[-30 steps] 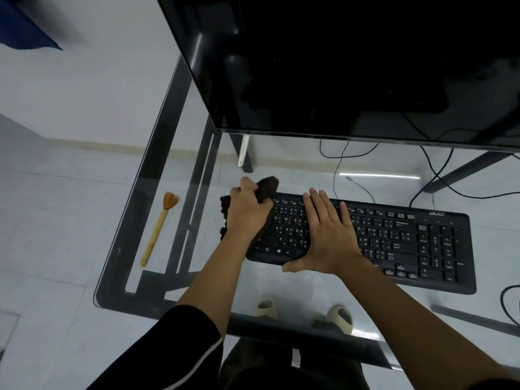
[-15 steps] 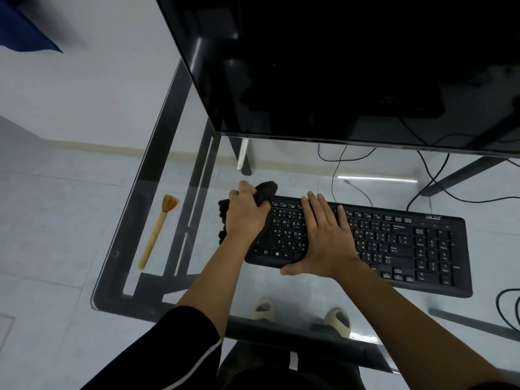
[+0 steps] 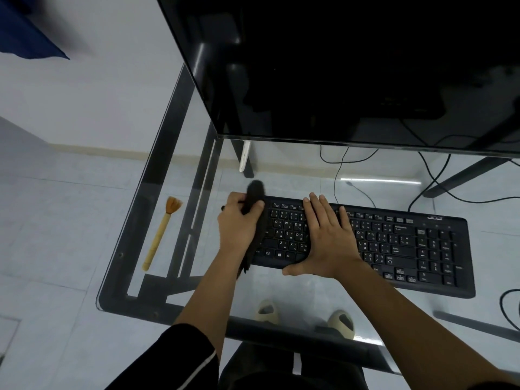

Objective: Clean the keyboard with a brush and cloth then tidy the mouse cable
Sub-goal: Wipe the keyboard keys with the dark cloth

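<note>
Curled round a dark cloth (image 3: 255,192), the left hand (image 3: 239,223) holds it against the left end of the keyboard (image 3: 408,243). The palm hides much of the cloth, and a tail trails past the keyboard's near edge. The right hand (image 3: 329,240) lies flat with straight fingers, covering keys left of the middle. Bare glass desk (image 3: 135,302) runs from the keyboard to the near rim. The brush (image 3: 160,235) lies by the left edge, well apart. A cable (image 3: 506,305) loop is cut off at right. Beyond stands the dark monitor (image 3: 337,66), its top cropped.

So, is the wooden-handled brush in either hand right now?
No, the wooden-handled brush lies untouched on the glass desk, left of the black keyboard.
</note>
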